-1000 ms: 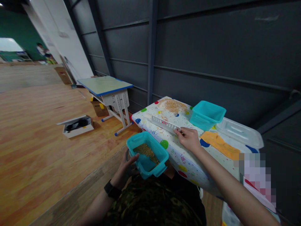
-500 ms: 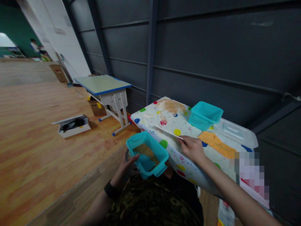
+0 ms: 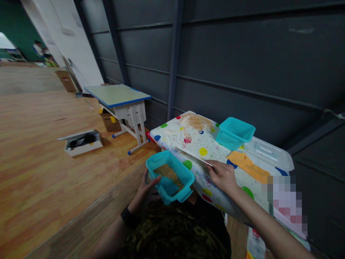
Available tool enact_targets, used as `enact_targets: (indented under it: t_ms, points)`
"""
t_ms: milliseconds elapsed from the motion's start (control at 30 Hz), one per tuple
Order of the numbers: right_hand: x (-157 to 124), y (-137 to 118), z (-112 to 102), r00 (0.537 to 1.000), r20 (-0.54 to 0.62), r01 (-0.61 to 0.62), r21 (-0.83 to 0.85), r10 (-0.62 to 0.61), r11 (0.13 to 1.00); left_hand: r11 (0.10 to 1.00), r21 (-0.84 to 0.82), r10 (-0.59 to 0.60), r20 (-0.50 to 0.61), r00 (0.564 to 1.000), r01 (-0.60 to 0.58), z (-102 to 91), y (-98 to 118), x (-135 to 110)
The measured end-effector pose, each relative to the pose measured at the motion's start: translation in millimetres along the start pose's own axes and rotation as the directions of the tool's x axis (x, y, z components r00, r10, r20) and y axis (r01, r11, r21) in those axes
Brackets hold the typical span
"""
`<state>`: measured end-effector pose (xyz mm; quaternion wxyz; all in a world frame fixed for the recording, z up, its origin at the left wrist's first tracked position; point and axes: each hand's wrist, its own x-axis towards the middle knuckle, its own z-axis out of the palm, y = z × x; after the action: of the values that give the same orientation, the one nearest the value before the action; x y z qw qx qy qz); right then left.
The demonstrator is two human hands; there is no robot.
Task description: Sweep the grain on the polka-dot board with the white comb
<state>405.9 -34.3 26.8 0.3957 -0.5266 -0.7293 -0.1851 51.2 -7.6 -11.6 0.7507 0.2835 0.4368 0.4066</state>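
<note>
My left hand (image 3: pixel 147 189) grips the near left side of a turquoise plastic box (image 3: pixel 165 190), holding it tilted just below the table's front edge. Small round beans, like soybeans (image 3: pixel 170 174), lie along one side of its bottom. My right hand (image 3: pixel 223 175) pinches one end of a thin, flat, light-coloured strip (image 3: pixel 194 157), seen nearly edge-on along the front edge of the tabletop; its exact kind I cannot make out. A spread of beans with pale powder or grains (image 3: pixel 198 122) covers the far left part of the patterned tablecloth (image 3: pixel 176 135).
At the table's back right stands a second turquoise box (image 3: pixel 235 133), beside a clear lid (image 3: pixel 271 154) and an orange cloth (image 3: pixel 246 166). A dark panelled wall (image 3: pixel 242 54) runs behind. Leftward are a school desk (image 3: pixel 118 96) and an open white carton (image 3: pixel 84 145) on the floor.
Both hands keep their holds and have moved only slightly to the right and down. The strip still lies along the table's front edge, and the beans look the same.
</note>
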Motion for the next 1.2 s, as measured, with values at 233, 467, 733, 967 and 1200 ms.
enact_targets:
  t_ms: [233, 467, 733, 967, 1200]
  points:
    - [-2, 0, -2, 0.999, -0.011, -0.036, -0.009, 0.036, 0.999, 1.0, -0.014, 0.003, -0.007, 1.0, -0.003, -1.8, -4, 4]
    - [3, -4, -6, 1.0, -0.022, 0.001, 0.007, 0.0, 1.0, 1.0, 0.01, -0.001, 0.001, 1.0, 0.001, -1.9, -4, 3]
    - [-2, -3, -16, 0.995, -0.06, -0.078, -0.015, 0.077, 0.997, 1.0, -0.002, -0.023, 0.003, 1.0, 0.023, 1.3, -1, -1]
    - [-11, -3, -29, 0.993, -0.049, -0.113, -0.054, 0.11, 0.992, 1.0, -0.001, -0.01, 0.006, 1.0, 0.01, 1.9, -3, 1]
    - [-14, -17, -37, 0.997, -0.045, -0.07, -0.042, 0.068, 0.997, 1.0, -0.002, -0.016, -0.005, 1.0, 0.016, 2.3, -6, 3]
